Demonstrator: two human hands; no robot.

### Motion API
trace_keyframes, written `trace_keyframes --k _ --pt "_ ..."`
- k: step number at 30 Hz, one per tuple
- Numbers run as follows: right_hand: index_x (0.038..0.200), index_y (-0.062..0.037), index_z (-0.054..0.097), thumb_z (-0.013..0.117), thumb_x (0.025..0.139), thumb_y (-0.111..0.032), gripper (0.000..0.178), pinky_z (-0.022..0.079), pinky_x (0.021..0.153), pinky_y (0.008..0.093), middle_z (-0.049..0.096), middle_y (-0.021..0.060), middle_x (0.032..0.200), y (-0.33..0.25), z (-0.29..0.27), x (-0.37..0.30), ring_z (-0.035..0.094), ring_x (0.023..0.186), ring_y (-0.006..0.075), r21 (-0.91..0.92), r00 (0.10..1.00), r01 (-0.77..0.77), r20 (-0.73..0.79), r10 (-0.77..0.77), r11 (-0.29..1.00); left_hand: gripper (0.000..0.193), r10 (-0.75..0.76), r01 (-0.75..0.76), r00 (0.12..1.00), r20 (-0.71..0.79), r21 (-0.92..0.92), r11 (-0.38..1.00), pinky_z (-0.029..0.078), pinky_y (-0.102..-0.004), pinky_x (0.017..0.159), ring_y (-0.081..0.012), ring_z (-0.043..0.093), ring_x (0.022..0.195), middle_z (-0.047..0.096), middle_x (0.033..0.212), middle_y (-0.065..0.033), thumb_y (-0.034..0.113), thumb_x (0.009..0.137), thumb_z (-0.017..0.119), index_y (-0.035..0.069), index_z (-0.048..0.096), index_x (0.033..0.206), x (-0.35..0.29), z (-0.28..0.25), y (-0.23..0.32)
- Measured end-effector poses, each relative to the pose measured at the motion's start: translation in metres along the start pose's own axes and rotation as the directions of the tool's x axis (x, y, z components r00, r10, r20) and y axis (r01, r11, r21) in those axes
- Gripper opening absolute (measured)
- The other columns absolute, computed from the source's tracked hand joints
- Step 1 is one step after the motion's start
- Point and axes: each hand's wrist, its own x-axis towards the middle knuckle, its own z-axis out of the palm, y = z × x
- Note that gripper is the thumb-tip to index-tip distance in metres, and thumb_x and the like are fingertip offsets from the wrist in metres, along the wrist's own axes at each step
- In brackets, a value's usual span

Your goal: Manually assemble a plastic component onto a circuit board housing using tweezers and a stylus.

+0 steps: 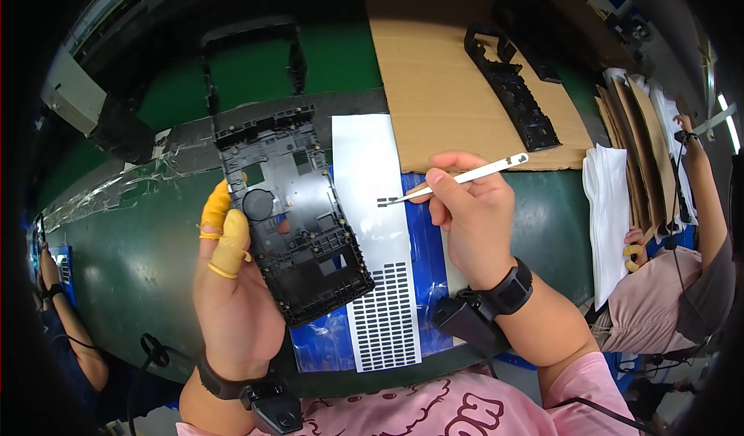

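Note:
My left hand, with yellow finger cots on two digits, grips a black plastic housing by its left side. The housing is tilted, its ribbed inner face showing, and a narrower open frame rises at its far end. My right hand pinches white tweezers. Their tips point left and meet small black pads on a white backing sheet. Rows of the same black pads cover the sheet's near part, while most of its far part is bare. The housing hides some of the sheet's left edge.
Blue plastic lies under the sheet on the green table. Another black plastic part rests on a cardboard sheet at the far right. White sheets and cardboard stand at the right. Other people sit at both sides.

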Motion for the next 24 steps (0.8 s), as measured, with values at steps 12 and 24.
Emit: trace_keyframes --k 12,24 --pt "0.104 0.0032 0.053 0.058 0.081 -0.002 0.024 0.035 0.046 0.0159 0.061 0.0064 0.075 -0.027 0.012 -0.050 0.047 0.054 0.0033 0.145 0.967 0.010 0.250 -0.047 0.989 0.037 -0.316 0.326 0.939 0.134 -0.064 0.943 0.045 -0.0329 0.084 -0.0176 0.053 0.096 0.052 0.110 -0.0079 0.017 0.089 0.047 0.009 0.037 0.124 -0.023 0.004 -0.020" --pt "0.102 0.0034 0.054 0.058 0.081 0.000 0.021 0.036 0.046 0.0162 0.059 0.0053 0.073 -0.024 0.016 -0.048 0.047 0.054 0.0039 0.153 0.974 -0.032 0.227 -0.003 0.988 0.040 -0.282 0.303 0.938 0.203 -0.082 0.949 0.042 -0.0341 0.090 -0.0190 0.050 0.105 0.048 0.117 -0.0105 0.018 0.090 0.046 0.008 0.033 0.126 -0.025 0.000 -0.021"
